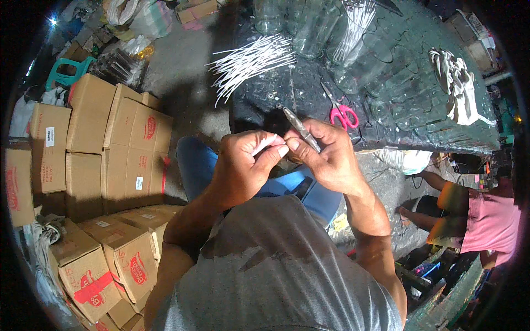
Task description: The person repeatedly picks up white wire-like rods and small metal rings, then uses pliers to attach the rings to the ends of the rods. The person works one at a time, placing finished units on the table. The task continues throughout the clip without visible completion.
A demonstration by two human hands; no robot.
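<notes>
My left hand [243, 160] is closed in a pinch, with a short white strip [265, 144] lying along its fingers. My right hand [330, 157] grips a grey metal tool [301, 129] shaped like pliers, its narrow end pointing up and left. The fingertips of both hands meet over my lap; whatever small piece is between them is too small to make out. On the dark table just beyond lie scissors [344, 116] with pink handles, and a loose pile of thin white sticks [251, 65].
Clear glass jars [314, 33] stand at the table's back, one holding more white sticks [356, 25]. White gloves [461, 91] lie at the right. Cardboard boxes [138, 127] are stacked on my left. A person in pink [491, 226] is at the far right.
</notes>
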